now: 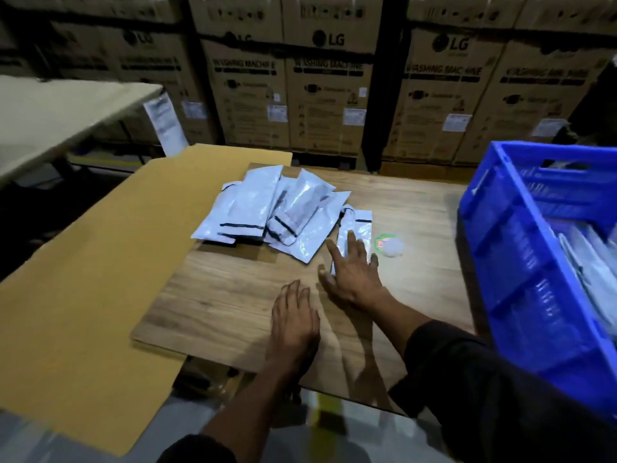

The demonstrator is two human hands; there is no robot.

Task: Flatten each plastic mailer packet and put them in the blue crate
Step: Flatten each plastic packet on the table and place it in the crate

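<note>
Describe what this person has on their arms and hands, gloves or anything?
No gloves: both the left hand and right hand are bare, with no rings or watch visible. Dark long sleeves cover the arms, pushed up to leave the forearms uncovered.

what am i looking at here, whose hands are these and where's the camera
There is no machine here. A person wears a camera on the head, so this one picture looks forward and down at their own hands. The right hand lies with straight fingers on one plastic mailer packet. The left hand is flat over the wooden board and holds nothing. A pile of mailer packets lies further back. The blue crate on the right already contains some packets. Cardboard boxes stand behind.
</note>
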